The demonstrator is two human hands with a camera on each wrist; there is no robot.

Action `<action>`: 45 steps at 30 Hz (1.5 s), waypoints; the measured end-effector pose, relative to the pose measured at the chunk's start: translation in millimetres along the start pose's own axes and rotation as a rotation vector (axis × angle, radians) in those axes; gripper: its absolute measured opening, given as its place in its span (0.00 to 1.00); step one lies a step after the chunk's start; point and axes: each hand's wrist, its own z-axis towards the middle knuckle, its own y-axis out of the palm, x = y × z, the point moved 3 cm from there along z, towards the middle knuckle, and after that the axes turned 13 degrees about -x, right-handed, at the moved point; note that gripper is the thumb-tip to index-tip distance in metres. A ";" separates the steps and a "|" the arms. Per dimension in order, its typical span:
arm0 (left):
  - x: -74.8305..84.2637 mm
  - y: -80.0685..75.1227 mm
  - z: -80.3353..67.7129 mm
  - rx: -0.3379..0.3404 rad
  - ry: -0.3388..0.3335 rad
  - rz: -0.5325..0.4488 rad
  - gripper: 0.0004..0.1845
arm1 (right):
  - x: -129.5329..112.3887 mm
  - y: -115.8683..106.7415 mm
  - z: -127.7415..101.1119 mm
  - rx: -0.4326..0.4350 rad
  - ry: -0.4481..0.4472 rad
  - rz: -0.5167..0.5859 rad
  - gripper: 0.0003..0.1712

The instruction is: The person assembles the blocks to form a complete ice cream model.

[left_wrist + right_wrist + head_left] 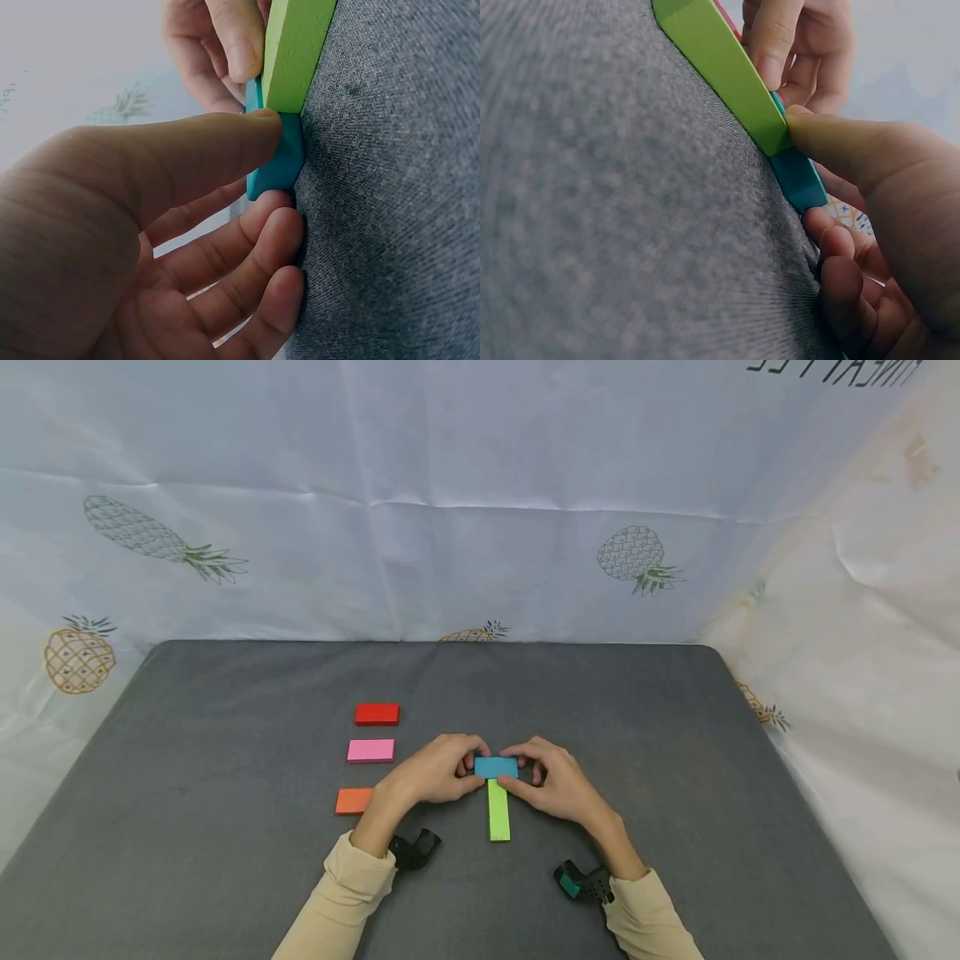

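Observation:
A blue rectangular block (496, 767) lies crosswise at the far end of a light green block (498, 812), the two meeting in a T on the grey cloth. My left hand (441, 770) pinches the blue block's left end between thumb and fingers. At its right end my right hand (557, 781) does the same. In the left wrist view the left thumb presses the near side of the blue block (277, 154), by the green block (300, 56). The right wrist view shows the right thumb close to where the green block (724, 71) touches the blue one (801, 180).
Left of the hands, a red block (377, 714), a pink block (371, 751) and an orange block (353, 801) lie in a column, the orange partly behind the left wrist. A grey cloth-covered table (637, 710) stands before a white pineapple-print sheet (480, 443).

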 end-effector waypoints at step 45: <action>-12.8 -27.7 -114.2 0.258 0.007 0.019 0.17 | 1.8 -0.1 -0.6 0.013 -0.013 0.015 0.17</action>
